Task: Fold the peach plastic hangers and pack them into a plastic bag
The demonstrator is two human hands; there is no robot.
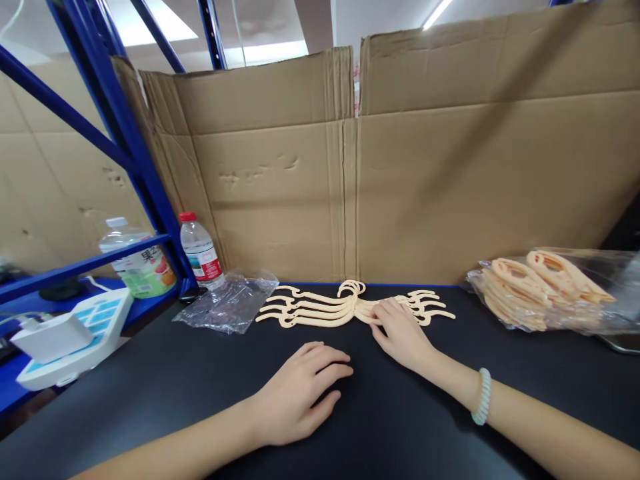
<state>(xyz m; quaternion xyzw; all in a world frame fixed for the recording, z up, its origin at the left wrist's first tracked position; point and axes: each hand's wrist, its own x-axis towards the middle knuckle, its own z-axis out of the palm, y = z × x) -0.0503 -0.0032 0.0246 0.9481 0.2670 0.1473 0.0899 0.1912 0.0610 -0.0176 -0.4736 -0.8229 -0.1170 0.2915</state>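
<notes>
Touching beige hangers, right hand, left hand apart

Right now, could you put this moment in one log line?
right grip: touching beige hangers; left grip: empty, over black tabletop; left: clear bag; right: bagged beige pieces

The left arm enters at the bottom left, its left hand palm-down below centre, fingers loosely spread. The right arm slants from the lower right, its right hand farther forward, fingers bent.

Cardboard wall, blue frame, black tabletop
</notes>
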